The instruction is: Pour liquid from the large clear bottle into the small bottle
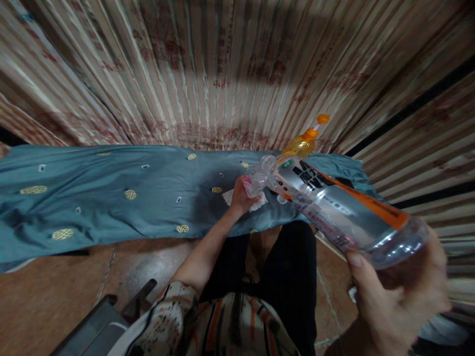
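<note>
My right hand (401, 291) is closed around the base of a large clear plastic bottle (345, 212) with a silver and orange label. The bottle is tilted, its neck end lower left and away from me. At that end, my left hand (243, 197) grips a small clear plastic container (257, 177) with a pink patch. Whether the bottle's mouth touches the container or sits inside it, I cannot tell. Beneath my left hand lies a white scalloped-edged cloth or paper (260, 202). Just behind the large bottle stands a pump bottle (300, 146) of yellow liquid with an orange pump top.
A teal patterned cloth (156, 212) covers the long table in front of me. Pleated curtains (208, 89) hang behind it and on the right. A small round whitish thing (282, 199) rests near the bottle. Dark furniture (92, 326) stands at lower left on the tiled floor.
</note>
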Tool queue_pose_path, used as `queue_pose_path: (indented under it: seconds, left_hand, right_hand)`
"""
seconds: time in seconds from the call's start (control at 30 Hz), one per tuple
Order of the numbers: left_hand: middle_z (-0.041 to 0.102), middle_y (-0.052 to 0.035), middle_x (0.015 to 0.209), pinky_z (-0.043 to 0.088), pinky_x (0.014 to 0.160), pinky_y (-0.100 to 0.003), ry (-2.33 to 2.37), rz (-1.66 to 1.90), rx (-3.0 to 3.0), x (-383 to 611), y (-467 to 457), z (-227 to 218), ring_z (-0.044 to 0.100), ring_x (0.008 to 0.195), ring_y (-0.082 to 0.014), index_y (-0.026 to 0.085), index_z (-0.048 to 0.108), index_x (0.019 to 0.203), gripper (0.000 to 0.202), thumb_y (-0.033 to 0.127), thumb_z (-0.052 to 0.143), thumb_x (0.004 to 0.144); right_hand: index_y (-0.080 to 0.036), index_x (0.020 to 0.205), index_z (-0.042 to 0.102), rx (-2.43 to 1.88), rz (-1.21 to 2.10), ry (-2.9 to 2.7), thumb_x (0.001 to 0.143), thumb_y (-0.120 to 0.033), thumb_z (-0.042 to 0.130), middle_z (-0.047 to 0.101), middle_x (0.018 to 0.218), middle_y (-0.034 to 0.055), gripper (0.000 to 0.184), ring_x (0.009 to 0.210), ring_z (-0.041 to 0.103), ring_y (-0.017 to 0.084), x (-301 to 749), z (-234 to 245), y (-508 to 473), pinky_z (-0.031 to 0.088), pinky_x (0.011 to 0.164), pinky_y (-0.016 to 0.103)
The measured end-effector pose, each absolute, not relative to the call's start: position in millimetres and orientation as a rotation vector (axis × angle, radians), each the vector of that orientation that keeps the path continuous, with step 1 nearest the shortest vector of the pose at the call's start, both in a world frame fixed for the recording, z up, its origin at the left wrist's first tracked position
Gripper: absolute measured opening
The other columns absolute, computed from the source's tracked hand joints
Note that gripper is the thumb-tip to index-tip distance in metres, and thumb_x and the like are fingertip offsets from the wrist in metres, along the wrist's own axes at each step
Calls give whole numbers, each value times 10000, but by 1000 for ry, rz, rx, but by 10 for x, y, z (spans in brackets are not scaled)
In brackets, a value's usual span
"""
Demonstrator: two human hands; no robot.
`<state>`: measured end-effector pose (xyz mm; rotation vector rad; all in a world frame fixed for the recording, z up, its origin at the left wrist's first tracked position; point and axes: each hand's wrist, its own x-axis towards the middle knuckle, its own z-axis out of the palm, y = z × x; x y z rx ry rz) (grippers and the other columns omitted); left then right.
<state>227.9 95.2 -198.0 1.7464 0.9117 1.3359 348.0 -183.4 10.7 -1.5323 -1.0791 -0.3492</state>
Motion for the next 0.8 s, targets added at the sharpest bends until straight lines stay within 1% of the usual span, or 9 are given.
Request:
queue_pose_path:
  seconds: [0.2,0.4,0.5,0.57,0.7,0.8]
  left_hand:
    - [684,-93,1290,563,1166,-606,933,1312,1711,2282,947,-1985,690,1271,-372,249,580,1303,841,266,1041,600]
    - [669,-80,1275,565,1163,-596,930,1302,1709,2288,942,-1969,688,1259,-359,256,578,1273,786,264,1028,629]
    - [667,-82,1266,562,1165,-607,922,1306,1695,2290,940,-1965,690,1247,-362,259,567,1269,787,264,1023,628]
    - [667,-79,1258,566,1156,-609,922,1307,1685,2294,941,-1970,694,1231,-360,259,564,1266,790,257,1021,622]
    - [670,-72,1265,565,1161,-598,933,1320,1675,2303,941,-1985,691,1246,-358,267,571,1273,821,242,1034,596]
    - [676,-75,1268,565,1163,-610,927,1321,1675,2299,940,-1983,692,1254,-368,268,573,1278,824,258,1039,598]
  right_hand:
    - [-335,1612,659,-1550,-377,-1094,676,-496,1033,740,1481,107,1021,1300,747,402,3486,113,-1831,666,1066,556]
    - [-320,1617,656,-1576,-373,-1080,680,-519,1021,723,1494,119,1025,1288,741,417,3488,110,-1843,687,1018,558]
    - [-322,1633,637,-1597,-356,-1083,683,-552,1018,706,1515,122,1049,1317,727,433,3494,106,-1844,682,1030,573]
    - [-323,1621,649,-1589,-353,-1069,665,-566,1022,714,1502,120,1054,1330,723,439,3494,110,-1839,675,1046,589]
    - [-324,1596,672,-1579,-348,-1040,650,-549,1026,736,1466,114,1035,1301,739,431,3474,132,-1825,680,1030,587]
    - [-316,1598,671,-1596,-348,-1038,659,-535,1025,733,1464,117,1028,1301,737,430,3453,147,-1824,678,1035,584]
